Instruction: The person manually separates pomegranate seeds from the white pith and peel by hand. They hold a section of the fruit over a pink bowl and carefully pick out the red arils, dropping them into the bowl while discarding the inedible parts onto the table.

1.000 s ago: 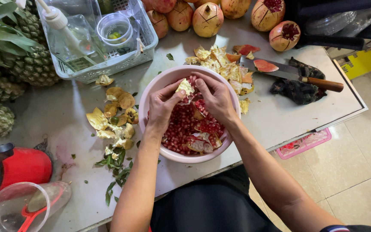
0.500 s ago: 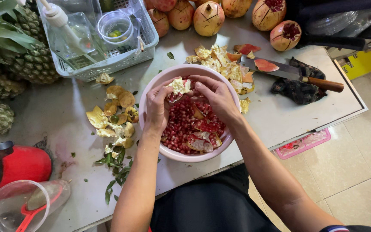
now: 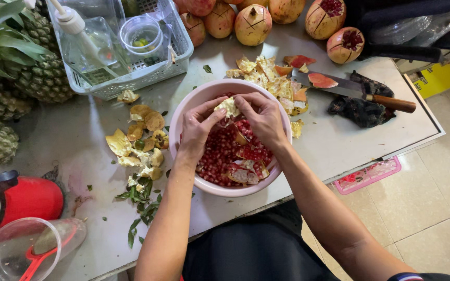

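A piece of pomegranate (image 3: pixel 228 106), pale and pithy on its outer side, sits over the far part of a pink bowl (image 3: pixel 183 112). The left hand (image 3: pixel 196 130) pinches it from one side with thumb and fingers, and the right hand (image 3: pixel 262 118) grips it from the other, so both hands grasp the same piece. The bowl holds a heap of red seeds (image 3: pixel 215 156) mixed with a few broken chunks of rind and membrane. It stands on a pale table (image 3: pixel 63 140) near the front edge. Yellowish peel scraps (image 3: pixel 137 140) and green leaf bits lie just left of the bowl, and more peel (image 3: pixel 266 80) is piled behind it. A knife (image 3: pixel 352 91) lies to the right beside a dark cloth (image 3: pixel 360 110). Behind, a plastic basket (image 3: pixel 131 80) holds a clear bottle and a round tub. Whole pomegranates (image 3: pixel 252 23) line the far edge, 2 of them cut open, and pineapples (image 3: pixel 6 88) stand at the left.
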